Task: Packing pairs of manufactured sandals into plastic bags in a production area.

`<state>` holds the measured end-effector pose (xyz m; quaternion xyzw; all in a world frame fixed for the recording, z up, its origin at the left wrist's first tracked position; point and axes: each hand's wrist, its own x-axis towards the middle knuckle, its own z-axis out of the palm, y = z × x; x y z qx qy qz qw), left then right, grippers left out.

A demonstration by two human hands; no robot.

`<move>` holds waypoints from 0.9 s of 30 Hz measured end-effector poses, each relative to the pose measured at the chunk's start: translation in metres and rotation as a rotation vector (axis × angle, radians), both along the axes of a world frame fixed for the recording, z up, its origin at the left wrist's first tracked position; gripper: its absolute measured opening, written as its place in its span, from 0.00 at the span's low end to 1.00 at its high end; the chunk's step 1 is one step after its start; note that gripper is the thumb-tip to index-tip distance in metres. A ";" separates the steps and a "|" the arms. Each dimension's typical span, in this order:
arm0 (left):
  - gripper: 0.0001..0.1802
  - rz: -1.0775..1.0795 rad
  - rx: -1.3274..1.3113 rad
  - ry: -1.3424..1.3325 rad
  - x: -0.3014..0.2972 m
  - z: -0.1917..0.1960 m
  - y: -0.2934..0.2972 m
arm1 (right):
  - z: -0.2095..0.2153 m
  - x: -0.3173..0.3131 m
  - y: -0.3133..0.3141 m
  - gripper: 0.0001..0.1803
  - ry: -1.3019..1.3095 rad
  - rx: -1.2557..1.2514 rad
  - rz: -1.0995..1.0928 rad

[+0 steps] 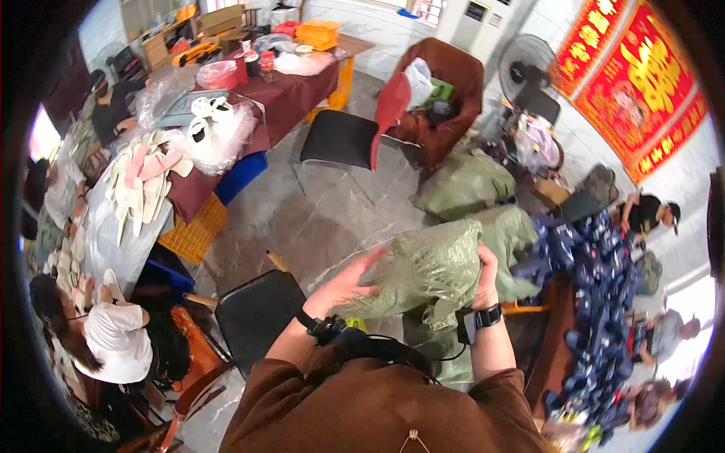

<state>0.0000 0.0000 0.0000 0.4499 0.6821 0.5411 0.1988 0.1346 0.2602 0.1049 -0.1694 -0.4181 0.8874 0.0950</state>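
Observation:
In front of my chest is a bulging green woven sack (427, 264), its surface shiny and creased. My right hand (487, 278) is closed on its right side, fingers bent over the edge. On the opposite side my left hand (349, 281) has its fingers spread, slightly smeared by motion, close against the sack; whether they touch it I cannot tell. What the sack holds is hidden. Just beyond it to the right, another green sack (507, 241) stands on the floor, with a fuller one (472, 183) farther back.
A black chair (260, 313) stands at my left; another black-seated chair (336, 140) is ahead. Left tables carry pale shoe-like pieces (140, 177) and plastic-wrapped white shoes (211, 124). A long row of dark blue items (596, 302) lies right. People sit or stand at both sides.

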 end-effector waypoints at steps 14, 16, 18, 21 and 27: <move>0.39 0.307 0.294 -0.830 -0.130 0.020 -0.008 | -0.013 -0.434 0.015 0.24 0.100 -0.159 0.514; 0.37 0.555 0.236 -0.771 -0.136 0.026 0.011 | -0.012 -0.477 -0.017 0.24 0.008 -0.271 0.673; 0.33 0.849 0.081 -0.686 -0.144 0.023 0.038 | -0.034 -0.528 -0.035 0.25 0.027 -0.301 0.822; 0.20 1.118 -0.236 -0.482 -0.142 -0.029 0.054 | -0.097 -0.582 -0.080 0.23 -0.051 -0.377 1.037; 0.18 1.815 0.617 -0.595 -0.176 -0.032 0.042 | -0.087 -0.636 -0.202 0.18 -0.094 -0.091 1.101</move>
